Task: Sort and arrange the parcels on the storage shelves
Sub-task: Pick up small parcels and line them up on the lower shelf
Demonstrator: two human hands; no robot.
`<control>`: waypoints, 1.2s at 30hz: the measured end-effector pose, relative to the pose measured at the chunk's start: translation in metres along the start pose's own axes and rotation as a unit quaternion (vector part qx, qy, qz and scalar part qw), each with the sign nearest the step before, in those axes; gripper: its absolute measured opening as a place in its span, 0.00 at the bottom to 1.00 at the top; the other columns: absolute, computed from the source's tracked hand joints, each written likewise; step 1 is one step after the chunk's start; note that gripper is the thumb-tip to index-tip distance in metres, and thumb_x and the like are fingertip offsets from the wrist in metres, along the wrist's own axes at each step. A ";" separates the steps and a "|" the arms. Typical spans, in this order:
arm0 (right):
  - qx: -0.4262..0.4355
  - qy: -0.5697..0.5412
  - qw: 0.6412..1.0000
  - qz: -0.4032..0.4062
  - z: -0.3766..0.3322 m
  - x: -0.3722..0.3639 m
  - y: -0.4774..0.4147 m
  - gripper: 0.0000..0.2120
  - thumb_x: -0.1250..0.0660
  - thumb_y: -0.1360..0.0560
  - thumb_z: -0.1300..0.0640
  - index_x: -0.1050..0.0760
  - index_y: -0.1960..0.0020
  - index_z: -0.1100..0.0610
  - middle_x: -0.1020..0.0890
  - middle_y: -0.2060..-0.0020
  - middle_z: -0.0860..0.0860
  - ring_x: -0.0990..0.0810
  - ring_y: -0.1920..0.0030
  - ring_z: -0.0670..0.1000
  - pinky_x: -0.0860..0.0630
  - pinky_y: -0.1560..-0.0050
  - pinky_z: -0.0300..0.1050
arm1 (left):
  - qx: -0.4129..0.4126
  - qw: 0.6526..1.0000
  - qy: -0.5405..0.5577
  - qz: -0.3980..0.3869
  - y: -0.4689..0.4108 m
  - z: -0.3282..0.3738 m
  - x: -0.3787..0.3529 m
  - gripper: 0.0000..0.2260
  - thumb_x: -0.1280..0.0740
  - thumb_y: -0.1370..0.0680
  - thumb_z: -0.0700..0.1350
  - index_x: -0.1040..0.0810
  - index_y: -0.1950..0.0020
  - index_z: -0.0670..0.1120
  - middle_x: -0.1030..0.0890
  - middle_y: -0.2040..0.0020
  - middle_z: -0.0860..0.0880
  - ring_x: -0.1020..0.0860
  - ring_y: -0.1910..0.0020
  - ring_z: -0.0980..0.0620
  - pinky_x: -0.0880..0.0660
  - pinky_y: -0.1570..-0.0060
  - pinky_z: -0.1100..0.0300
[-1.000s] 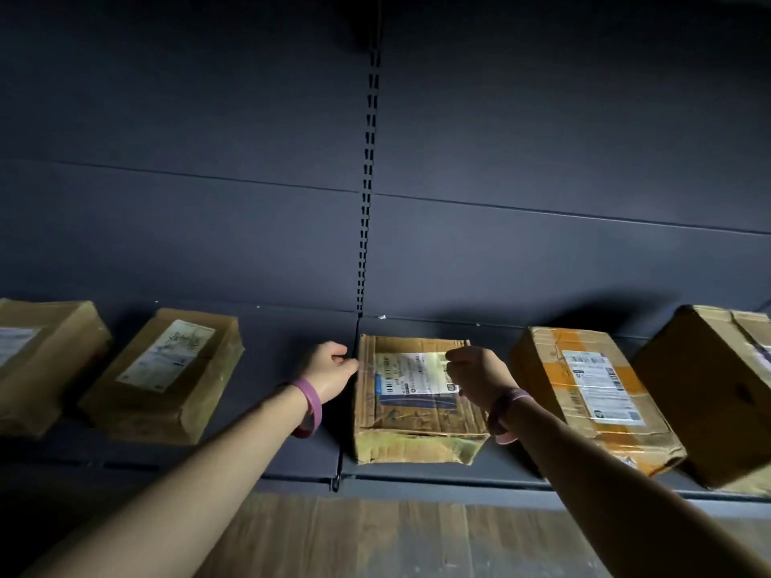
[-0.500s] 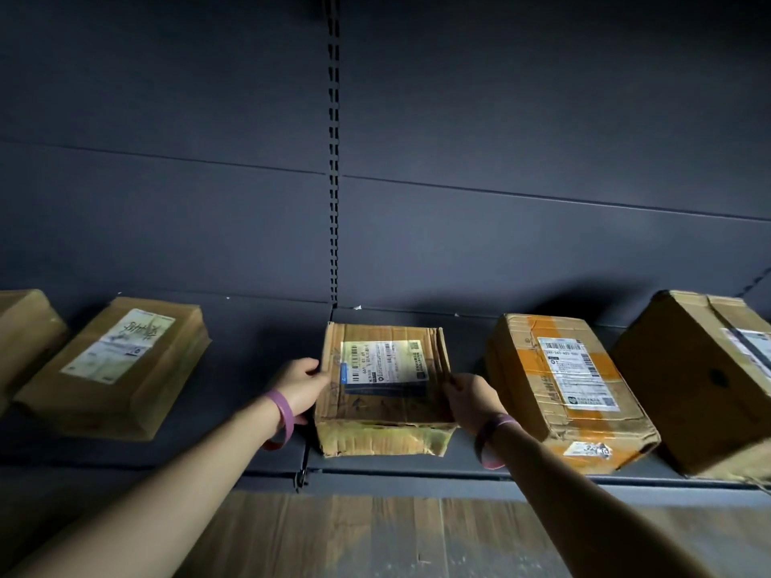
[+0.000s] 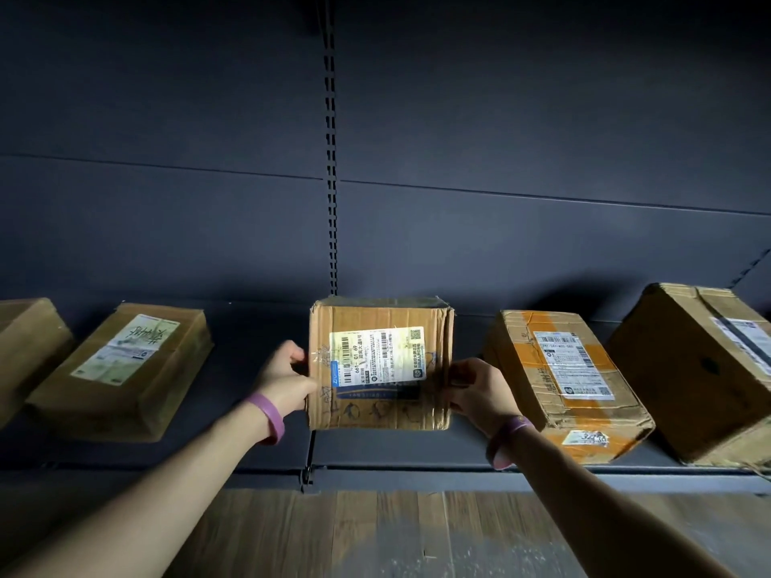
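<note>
A worn cardboard parcel (image 3: pixel 379 327) with a white shipping label stands tilted up on the dark shelf (image 3: pixel 396 448), its labelled face turned toward me. My left hand (image 3: pixel 288 379) grips its left edge and my right hand (image 3: pixel 479 390) grips its right edge. Both wrists wear pink bands. To the left lies a flat parcel (image 3: pixel 125 369) with a handwritten label. On the right sits a parcel with orange tape (image 3: pixel 563 381), and past it a large box (image 3: pixel 701 369).
Another parcel (image 3: pixel 25 348) is cut off at the left edge of the view. A dark back panel with a slotted upright (image 3: pixel 331 160) rises behind the shelf. Wooden floor (image 3: pixel 375 536) shows below the shelf's front lip.
The middle parcel lay flat on the shelf before. Both hands slid from its far corners to its sides and tipped it up, so its label now faces me.
</note>
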State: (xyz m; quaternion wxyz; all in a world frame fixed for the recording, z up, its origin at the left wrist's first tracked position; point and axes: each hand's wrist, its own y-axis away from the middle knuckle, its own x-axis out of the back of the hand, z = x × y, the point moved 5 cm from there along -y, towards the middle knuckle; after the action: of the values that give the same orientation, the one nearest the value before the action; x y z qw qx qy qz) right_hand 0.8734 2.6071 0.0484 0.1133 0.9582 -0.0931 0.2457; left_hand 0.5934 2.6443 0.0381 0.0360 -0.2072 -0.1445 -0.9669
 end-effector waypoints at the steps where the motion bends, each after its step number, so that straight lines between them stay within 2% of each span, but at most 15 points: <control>1: 0.002 0.001 1.000 0.000 -0.001 0.000 0.001 0.10 0.29 0.26 0.65 0.23 0.48 0.55 0.18 0.52 0.53 0.18 0.49 0.53 0.19 0.46 0.52 | -0.002 1.000 -0.001 -0.001 0.000 0.000 0.000 0.14 0.31 0.29 0.30 0.30 0.55 0.47 0.25 0.54 0.48 0.23 0.57 0.50 0.20 0.64 0.52; 5: 0.008 -0.007 1.000 -0.006 -0.002 -0.002 0.002 0.10 0.30 0.26 0.66 0.24 0.48 0.55 0.18 0.51 0.54 0.18 0.48 0.54 0.19 0.45 0.52 | -0.004 1.000 0.007 -0.004 0.000 -0.002 0.002 0.13 0.31 0.28 0.32 0.29 0.52 0.46 0.25 0.54 0.49 0.24 0.56 0.51 0.20 0.61 0.52; 7: 0.017 -0.014 1.000 0.000 -0.003 -0.003 0.000 0.10 0.32 0.24 0.65 0.23 0.44 0.57 0.18 0.50 0.53 0.19 0.47 0.54 0.20 0.44 0.49 | -0.022 0.999 0.027 0.007 -0.001 -0.001 0.006 0.11 0.29 0.27 0.37 0.26 0.49 0.48 0.25 0.54 0.54 0.24 0.55 0.54 0.23 0.61 0.56; 9: 0.024 -0.026 0.999 0.002 -0.005 -0.003 -0.002 0.11 0.35 0.21 0.62 0.23 0.39 0.59 0.18 0.49 0.52 0.19 0.46 0.53 0.20 0.45 0.47 | -0.043 0.998 0.051 0.021 -0.003 0.001 0.009 0.12 0.29 0.26 0.40 0.23 0.44 0.48 0.22 0.52 0.53 0.23 0.54 0.56 0.25 0.58 0.58; 15: 0.003 0.037 0.999 -0.024 0.009 -0.017 -0.008 0.12 0.41 0.18 0.58 0.20 0.44 0.59 0.17 0.54 0.54 0.20 0.57 0.47 0.26 0.62 0.33 | -0.034 0.999 0.014 -0.009 -0.009 -0.014 -0.003 0.15 0.33 0.23 0.40 0.23 0.36 0.43 0.18 0.46 0.45 0.20 0.50 0.48 0.22 0.47 0.50; 17: -0.010 0.060 0.998 -0.034 0.012 -0.021 -0.011 0.13 0.42 0.17 0.58 0.19 0.44 0.61 0.17 0.53 0.56 0.20 0.56 0.49 0.26 0.61 0.35 | -0.021 1.000 0.001 -0.018 -0.013 -0.020 -0.006 0.16 0.33 0.23 0.41 0.24 0.35 0.42 0.19 0.43 0.44 0.20 0.47 0.47 0.23 0.44 0.49; 19: -0.022 0.071 0.996 -0.045 0.009 -0.023 -0.012 0.14 0.43 0.17 0.59 0.19 0.45 0.61 0.17 0.53 0.58 0.20 0.55 0.52 0.25 0.57 0.40 | -0.010 1.000 -0.006 -0.005 -0.015 -0.018 -0.006 0.17 0.33 0.23 0.41 0.25 0.34 0.42 0.20 0.40 0.43 0.22 0.45 0.47 0.25 0.43 0.54; 21: -0.024 0.080 0.996 -0.040 0.002 -0.018 -0.012 0.13 0.43 0.18 0.60 0.20 0.49 0.60 0.17 0.55 0.58 0.20 0.54 0.55 0.24 0.54 0.45 | -0.034 0.998 -0.010 0.047 -0.014 -0.003 -0.004 0.16 0.33 0.24 0.39 0.24 0.36 0.41 0.21 0.39 0.43 0.23 0.43 0.46 0.29 0.43 0.58; 23: -0.027 0.081 0.996 -0.023 -0.005 -0.007 -0.007 0.12 0.42 0.19 0.61 0.22 0.56 0.58 0.19 0.60 0.55 0.20 0.57 0.56 0.24 0.56 0.49 | -0.071 0.995 0.008 0.073 -0.011 0.021 -0.007 0.14 0.33 0.25 0.37 0.22 0.39 0.39 0.21 0.41 0.41 0.23 0.42 0.44 0.29 0.42 0.58; 25: -0.022 0.110 0.994 -0.014 -0.013 0.012 0.001 0.11 0.41 0.19 0.60 0.21 0.55 0.58 0.20 0.63 0.52 0.21 0.59 0.56 0.24 0.57 0.51 | -0.103 0.994 0.028 0.035 -0.004 0.047 -0.024 0.13 0.34 0.25 0.35 0.22 0.41 0.39 0.20 0.42 0.41 0.23 0.42 0.46 0.29 0.43 0.61; 28: -0.028 0.150 0.988 -0.015 -0.019 0.048 0.009 0.12 0.39 0.19 0.60 0.23 0.40 0.64 0.22 0.54 0.55 0.22 0.52 0.58 0.24 0.44 0.56 | -0.128 0.990 0.028 -0.042 0.011 0.080 -0.064 0.13 0.35 0.24 0.36 0.23 0.40 0.39 0.20 0.42 0.43 0.23 0.42 0.49 0.31 0.45 0.65; 29: -0.030 0.157 0.987 -0.007 -0.018 0.062 0.011 0.13 0.39 0.20 0.60 0.24 0.38 0.65 0.21 0.52 0.57 0.22 0.50 0.59 0.24 0.42 0.56 | -0.131 0.989 0.033 -0.066 0.016 0.089 -0.079 0.13 0.34 0.24 0.36 0.23 0.40 0.38 0.20 0.42 0.43 0.22 0.42 0.49 0.30 0.43 0.64; 31: -0.010 0.168 0.986 0.006 -0.012 0.091 0.008 0.13 0.39 0.20 0.61 0.23 0.40 0.65 0.19 0.50 0.59 0.21 0.48 0.61 0.24 0.43 0.58 | -0.128 0.986 0.038 -0.101 0.026 0.102 -0.110 0.13 0.35 0.23 0.36 0.23 0.39 0.39 0.19 0.42 0.43 0.22 0.41 0.48 0.28 0.40 0.60; 34: 0.006 0.157 0.987 0.022 0.009 0.136 -0.005 0.14 0.38 0.21 0.61 0.22 0.37 0.63 0.20 0.48 0.55 0.21 0.47 0.57 0.24 0.41 0.55 | -0.123 0.985 0.007 -0.120 0.038 0.117 -0.157 0.14 0.35 0.23 0.38 0.23 0.37 0.40 0.20 0.41 0.44 0.22 0.41 0.48 0.29 0.41 0.62; 36: 0.007 0.142 0.989 0.026 0.032 0.166 -0.016 0.14 0.38 0.21 0.61 0.21 0.39 0.62 0.21 0.51 0.53 0.21 0.47 0.58 0.24 0.41 0.54 | -0.105 0.985 -0.007 -0.134 0.046 0.122 -0.190 0.16 0.35 0.22 0.38 0.25 0.34 0.39 0.21 0.40 0.42 0.23 0.40 0.46 0.30 0.41 0.60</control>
State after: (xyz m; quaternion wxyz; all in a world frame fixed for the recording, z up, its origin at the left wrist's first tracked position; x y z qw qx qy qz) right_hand 1.0349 2.5932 0.1004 0.1120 0.9115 -0.0992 0.3830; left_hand 0.8199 2.6381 0.0793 -0.1174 -0.1955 -0.0686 -0.9712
